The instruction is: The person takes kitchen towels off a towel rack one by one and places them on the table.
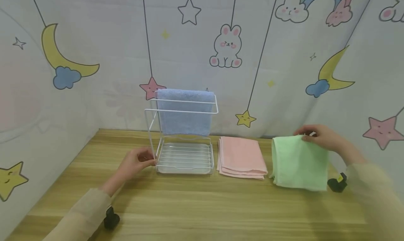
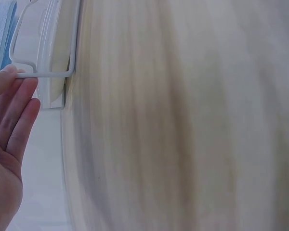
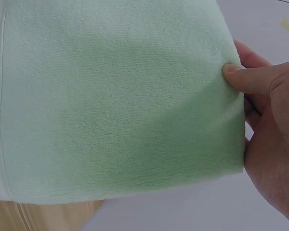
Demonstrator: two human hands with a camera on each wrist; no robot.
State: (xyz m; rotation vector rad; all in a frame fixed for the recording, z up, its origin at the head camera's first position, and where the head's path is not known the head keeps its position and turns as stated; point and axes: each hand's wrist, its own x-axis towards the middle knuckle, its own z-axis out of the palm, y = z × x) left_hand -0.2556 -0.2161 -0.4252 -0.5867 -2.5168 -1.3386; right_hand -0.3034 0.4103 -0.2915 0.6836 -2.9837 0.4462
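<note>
Broadly, the desk (image 1: 221, 209) spans the lower frame; left of centre stands a white rack (image 1: 181, 111); lower right, a green towel (image 1: 300, 163), its top pinched by the right hand (image 1: 325, 139); the left hand (image 1: 135, 162) pinches the rack's lower-left wire (image 2: 50, 74).

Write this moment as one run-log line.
left hand: pinches rack; right hand: holds green towel; blue towel: on rack; pink towel: on table
</note>
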